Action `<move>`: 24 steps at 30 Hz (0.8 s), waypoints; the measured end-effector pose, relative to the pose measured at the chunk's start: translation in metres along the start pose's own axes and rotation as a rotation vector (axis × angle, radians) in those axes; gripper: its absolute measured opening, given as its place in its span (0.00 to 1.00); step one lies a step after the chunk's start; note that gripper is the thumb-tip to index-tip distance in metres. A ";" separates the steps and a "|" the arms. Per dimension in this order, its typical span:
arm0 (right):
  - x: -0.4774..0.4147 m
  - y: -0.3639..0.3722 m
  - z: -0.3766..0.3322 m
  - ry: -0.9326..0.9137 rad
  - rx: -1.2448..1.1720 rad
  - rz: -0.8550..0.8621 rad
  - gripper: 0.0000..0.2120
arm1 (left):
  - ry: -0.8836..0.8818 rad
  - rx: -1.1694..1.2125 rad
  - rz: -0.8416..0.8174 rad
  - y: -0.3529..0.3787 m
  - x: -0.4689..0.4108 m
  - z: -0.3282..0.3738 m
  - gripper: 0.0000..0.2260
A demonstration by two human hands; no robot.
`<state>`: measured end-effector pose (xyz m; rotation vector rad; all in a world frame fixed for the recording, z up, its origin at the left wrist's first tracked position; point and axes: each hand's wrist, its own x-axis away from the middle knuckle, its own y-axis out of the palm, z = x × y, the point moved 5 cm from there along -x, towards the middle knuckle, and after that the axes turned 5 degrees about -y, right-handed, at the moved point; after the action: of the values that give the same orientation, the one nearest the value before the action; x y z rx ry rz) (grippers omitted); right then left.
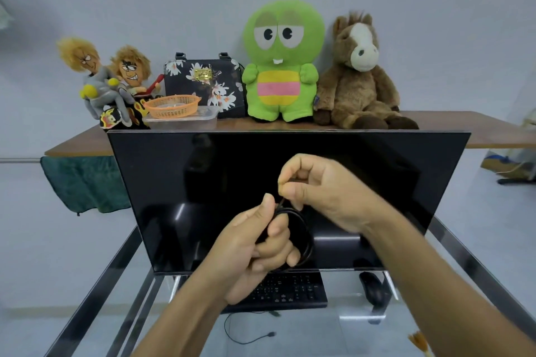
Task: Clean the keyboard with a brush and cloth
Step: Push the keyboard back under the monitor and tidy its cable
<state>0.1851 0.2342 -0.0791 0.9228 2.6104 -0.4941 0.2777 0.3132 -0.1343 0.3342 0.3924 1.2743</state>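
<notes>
Both hands are gripping a coiled cable (304, 229) above the glass table (319, 336): left hand (255, 252) clutching loops, right hand (322, 191) pinching its end, keyboard (290, 290) lying below.

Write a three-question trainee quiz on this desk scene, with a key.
1. True or false: the left hand grips a coiled black cable.
2. The keyboard lies: A) on the wooden shelf B) on the glass desk, below the monitor C) in the orange basket.
3. What dark thing lies right of the keyboard?

Key: 1 true; 2 B; 3 a mouse.
</notes>
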 end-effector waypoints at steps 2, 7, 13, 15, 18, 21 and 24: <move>0.003 0.012 0.022 0.088 -0.271 0.141 0.06 | 0.029 0.173 0.018 0.003 -0.004 0.001 0.21; 0.022 0.029 0.051 0.258 -0.239 0.208 0.14 | 0.072 0.208 0.333 -0.012 -0.011 0.000 0.22; 0.037 0.011 0.047 0.311 -0.011 0.134 0.20 | 0.091 -0.126 0.569 -0.028 -0.015 -0.006 0.19; 0.038 0.005 0.045 0.280 0.125 0.141 0.13 | 0.107 -0.172 0.590 -0.028 -0.019 -0.009 0.19; 0.042 -0.006 0.057 0.343 0.133 0.159 0.14 | 0.087 -0.199 0.575 -0.029 -0.026 -0.015 0.18; 0.050 -0.014 0.074 0.438 0.001 0.173 0.14 | -0.026 -0.106 0.483 -0.038 -0.040 -0.031 0.17; 0.066 -0.029 0.099 0.509 -0.209 0.287 0.12 | -0.174 -0.004 0.329 -0.045 -0.056 -0.056 0.13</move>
<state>0.1368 0.2064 -0.1880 1.4725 2.8081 0.1052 0.2766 0.2493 -0.1984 0.5184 0.1901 1.5529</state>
